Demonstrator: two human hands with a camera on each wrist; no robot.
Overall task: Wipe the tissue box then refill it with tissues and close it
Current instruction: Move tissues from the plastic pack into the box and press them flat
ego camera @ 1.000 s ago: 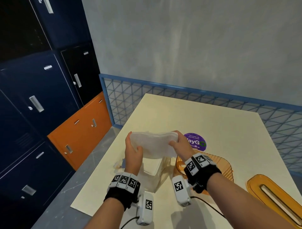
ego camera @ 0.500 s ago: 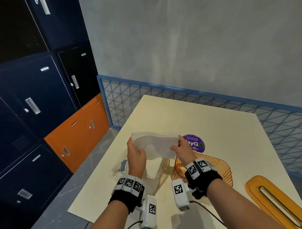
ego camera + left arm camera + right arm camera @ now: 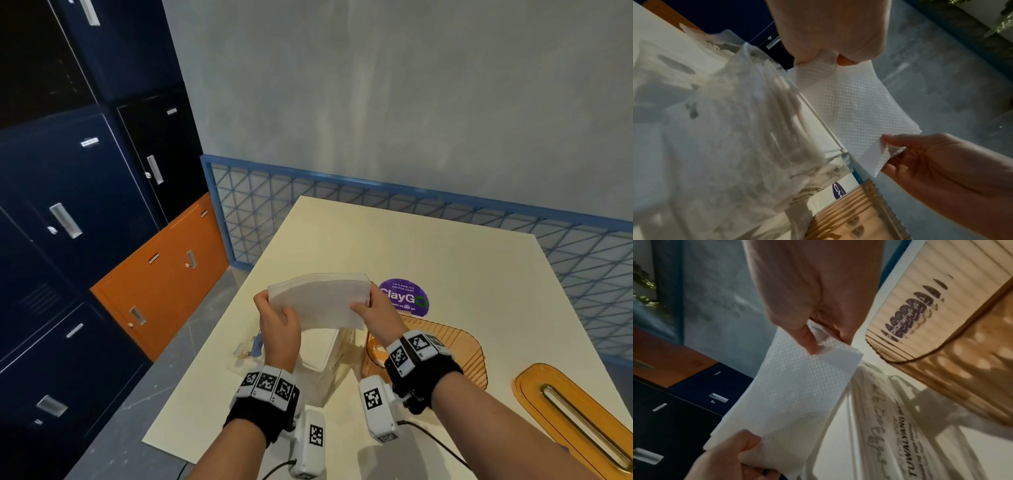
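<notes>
Head view: my left hand (image 3: pixel 279 329) and right hand (image 3: pixel 378 313) each pinch one end of a stack of white tissues (image 3: pixel 320 301), held in the air above the clear plastic tissue pack (image 3: pixel 323 363) on the cream table (image 3: pixel 445 260). The amber ribbed tissue box (image 3: pixel 455 349) sits open just right of the pack; its amber lid (image 3: pixel 575 411) lies apart, further right. A purple ClayGo sticker (image 3: pixel 404 296) is beyond. Left wrist view: adds the tissues' embossed texture (image 3: pixel 855 105), my thumb and fingers clamped on the edge, the crinkled pack (image 3: pixel 748 129) below. Right wrist view: only here the pack's printing (image 3: pixel 906 446) reads "TUWALYANG"; the box wall (image 3: pixel 962 369) stands just beside.
</notes>
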